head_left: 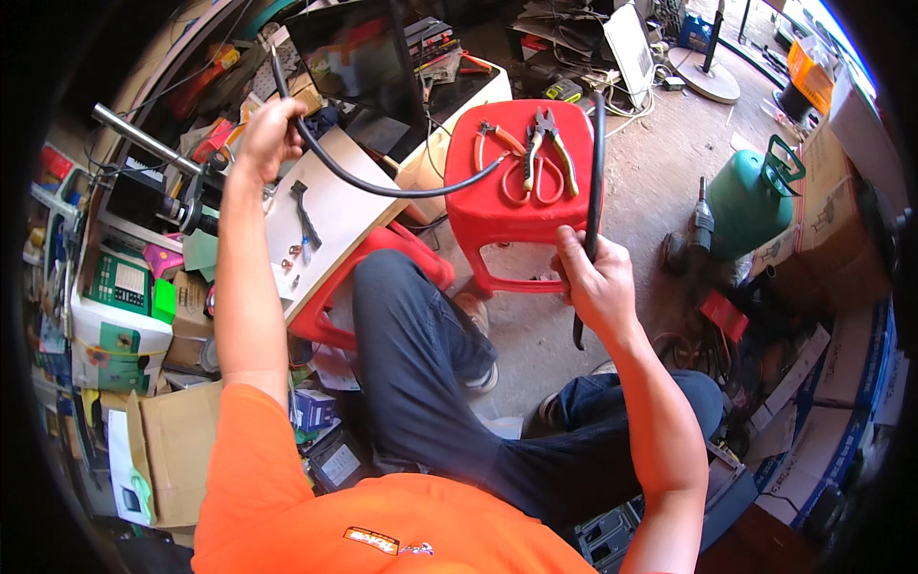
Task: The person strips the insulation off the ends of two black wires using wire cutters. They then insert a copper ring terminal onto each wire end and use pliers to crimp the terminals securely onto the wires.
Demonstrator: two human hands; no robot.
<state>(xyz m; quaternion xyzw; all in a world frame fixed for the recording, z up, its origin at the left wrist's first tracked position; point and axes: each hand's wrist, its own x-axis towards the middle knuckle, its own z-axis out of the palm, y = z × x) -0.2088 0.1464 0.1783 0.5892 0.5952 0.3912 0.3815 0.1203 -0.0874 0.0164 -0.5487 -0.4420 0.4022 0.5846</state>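
My left hand (271, 139) is raised over a pale board, its fingers closed round a thick black cable (354, 178). This cable bends down and right, and its bare-looking tip lies over the red stool (469, 201). In my right hand (601, 277) is another length of black cable (598, 163), held nearly upright between thumb and fingers beside the stool. On the stool lie pliers (546, 124) with pale handles, orange-handled cutters (488, 143) and red-handled scissors (547, 187).
A dark hand tool (304, 215) and small copper-coloured fittings (292, 253) rest on the pale board (335, 230). At the right stand a green gas cylinder (751, 206) and cardboard boxes (822, 201). Clutter fills the left side, with an open carton (182, 450).
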